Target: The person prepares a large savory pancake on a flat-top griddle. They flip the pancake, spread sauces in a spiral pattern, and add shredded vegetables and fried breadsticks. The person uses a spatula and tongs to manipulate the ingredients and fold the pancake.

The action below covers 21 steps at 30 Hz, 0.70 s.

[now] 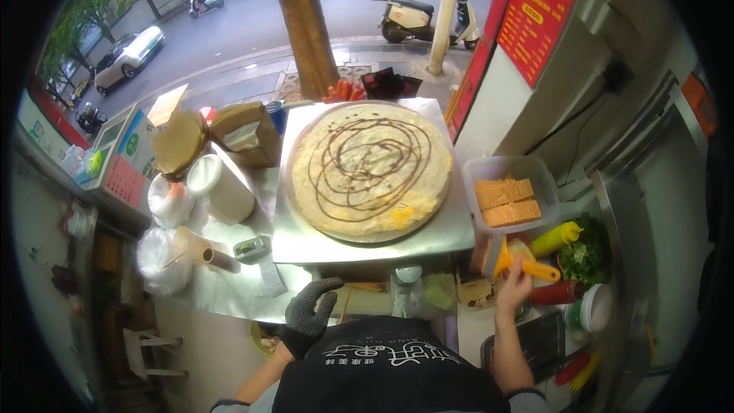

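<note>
A large round crepe [373, 172] with loops of dark sauce and a patch of yolk lies on a round griddle set in a steel worktop [298, 253]. My right hand [515, 287], bare, holds a scraper with an orange handle [536, 268] to the right of the worktop's near corner. The scraper's wide blade [494, 257] points up and left. My left hand [309, 310] wears a dark dotted glove and is raised near the black apron, below the worktop's front edge. Its fingers are apart from the thumb, with nothing seen between them.
At right stand a plastic tub [513, 223] of crisp crackers, a yellow squeeze bottle [556, 239], a red bottle [559, 292] and leafy greens [585, 252]. At left are a white lidded container [221, 189], bagged items [163, 261], a receipt printer [252, 248] and a paper box [246, 135].
</note>
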Tool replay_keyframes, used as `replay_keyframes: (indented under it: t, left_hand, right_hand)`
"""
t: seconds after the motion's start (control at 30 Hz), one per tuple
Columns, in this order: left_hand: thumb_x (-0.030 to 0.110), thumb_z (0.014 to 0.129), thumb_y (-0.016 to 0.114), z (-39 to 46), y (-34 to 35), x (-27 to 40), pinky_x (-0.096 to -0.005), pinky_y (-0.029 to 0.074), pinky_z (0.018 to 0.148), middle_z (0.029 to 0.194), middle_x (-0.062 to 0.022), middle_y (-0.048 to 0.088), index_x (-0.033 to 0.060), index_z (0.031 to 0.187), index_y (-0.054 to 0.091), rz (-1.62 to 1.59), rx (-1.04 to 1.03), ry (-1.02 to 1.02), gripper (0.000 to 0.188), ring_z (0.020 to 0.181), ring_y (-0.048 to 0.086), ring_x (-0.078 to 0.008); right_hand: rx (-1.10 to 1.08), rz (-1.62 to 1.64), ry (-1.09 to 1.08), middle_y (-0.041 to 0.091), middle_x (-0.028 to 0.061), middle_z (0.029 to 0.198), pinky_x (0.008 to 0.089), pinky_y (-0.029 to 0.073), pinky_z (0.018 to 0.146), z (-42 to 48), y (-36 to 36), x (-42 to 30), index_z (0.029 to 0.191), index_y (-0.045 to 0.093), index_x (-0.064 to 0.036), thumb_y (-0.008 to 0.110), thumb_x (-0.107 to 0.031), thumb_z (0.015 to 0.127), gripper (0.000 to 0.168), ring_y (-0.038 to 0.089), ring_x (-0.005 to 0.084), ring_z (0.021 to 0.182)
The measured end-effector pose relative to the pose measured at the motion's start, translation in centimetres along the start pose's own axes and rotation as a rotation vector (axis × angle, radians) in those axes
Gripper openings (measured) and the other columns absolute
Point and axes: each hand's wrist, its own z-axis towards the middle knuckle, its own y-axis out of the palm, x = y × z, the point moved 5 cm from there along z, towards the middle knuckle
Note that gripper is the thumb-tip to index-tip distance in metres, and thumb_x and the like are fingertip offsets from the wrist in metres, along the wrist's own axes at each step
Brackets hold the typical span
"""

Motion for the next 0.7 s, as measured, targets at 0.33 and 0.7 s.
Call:
replay_keyframes:
  t: [0.33,0.7]
  left_hand:
    - [0.014,0.089,0.058,0.0,-3.2,-2.6,-0.0344,0.05,0.082,0.103,-0.0107,0.067,0.0088,0.105,0.066,-0.022,0.109,0.009,0.019,0.095,0.065,-0.0271]
    - [0.02,0.09,0.054,-0.8,-5.9,-6.9,-0.0375,0.05,0.079,0.101,-0.011,0.066,0.0105,0.104,0.067,-0.048,0.141,-0.117,0.021,0.09,0.065,-0.029]
  right_hand:
    - [-0.677,-0.37,-0.975,0.058,0.0086,0.089,0.0334,0.052,0.067,-0.3,28.9,-11.9,0.102,0.063,-0.008,0.058,-0.002,0.08,0.023,0.06,0.0248,0.085]
    - [-0.805,-0.447,-1.056,0.057,0.0091,0.087,0.0343,0.052,0.067,-1.2,35.3,-13.7,0.103,0.062,-0.008,0.059,-0.002,0.079,0.025,0.059,0.0249,0.08]
